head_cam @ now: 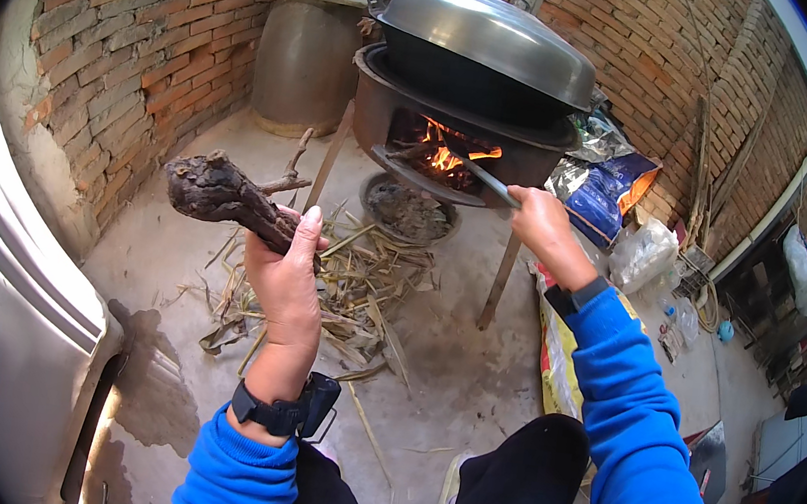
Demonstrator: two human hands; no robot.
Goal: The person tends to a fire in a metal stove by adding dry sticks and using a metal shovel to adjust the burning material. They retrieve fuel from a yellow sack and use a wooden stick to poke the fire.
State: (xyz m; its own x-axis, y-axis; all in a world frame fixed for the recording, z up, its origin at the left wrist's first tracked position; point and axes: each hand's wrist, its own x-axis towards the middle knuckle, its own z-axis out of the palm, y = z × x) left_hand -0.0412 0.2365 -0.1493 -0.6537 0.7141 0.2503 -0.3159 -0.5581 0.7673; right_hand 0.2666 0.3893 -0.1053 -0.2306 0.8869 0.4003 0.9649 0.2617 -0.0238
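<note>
My left hand (pixel 288 268) is closed around the narrow end of a thick, dark gnarled piece of firewood (pixel 222 192), whose knobby end points left. My right hand (pixel 546 228) grips a metal rod (pixel 488 179); its far end reaches into the mouth of a round metal stove, among burning sticks and flames (pixel 453 154). On the stove (pixel 383 113) sits a large dark pan under a domed metal lid (pixel 490 36). Below the stove's mouth stands a basin of ash (pixel 408 215).
Dry stalks and husks (pixel 360 299) litter the floor before the stove, whose legs (pixel 499 283) stand on the concrete. A large crock (pixel 305 66) is behind left, a white panel (pixel 15 280) at left. Bags (pixel 611 191) lie right, near a yellow sack (pixel 562 347).
</note>
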